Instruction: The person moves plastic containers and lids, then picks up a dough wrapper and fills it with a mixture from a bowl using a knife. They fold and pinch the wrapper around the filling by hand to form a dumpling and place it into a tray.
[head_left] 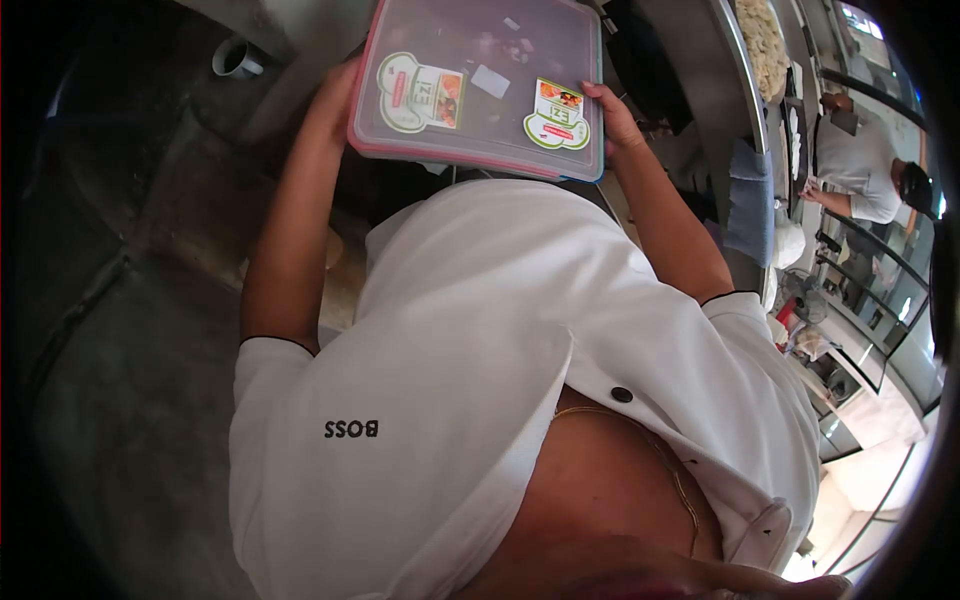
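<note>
A wide, flat plastic food box (430, 30) is held out in front of my body, with a see-through lid, a pinkish-red rim and two printed labels on top. Some blue edging shows along its right side and lower right corner. My left hand (342, 98) grips the box at its left side, its fingers mostly hidden by it. At the opposite side, my right hand (617, 122) holds the edge, a fingertip showing by the right label.
A white cup (236, 60) stands at upper left. On the right, a steel-edged counter carries a pale heap of food (762, 48); a blue-grey cloth (750, 205) hangs near it. Another person in a white shirt (858, 160) stands beyond, and a fan (804, 296) is behind.
</note>
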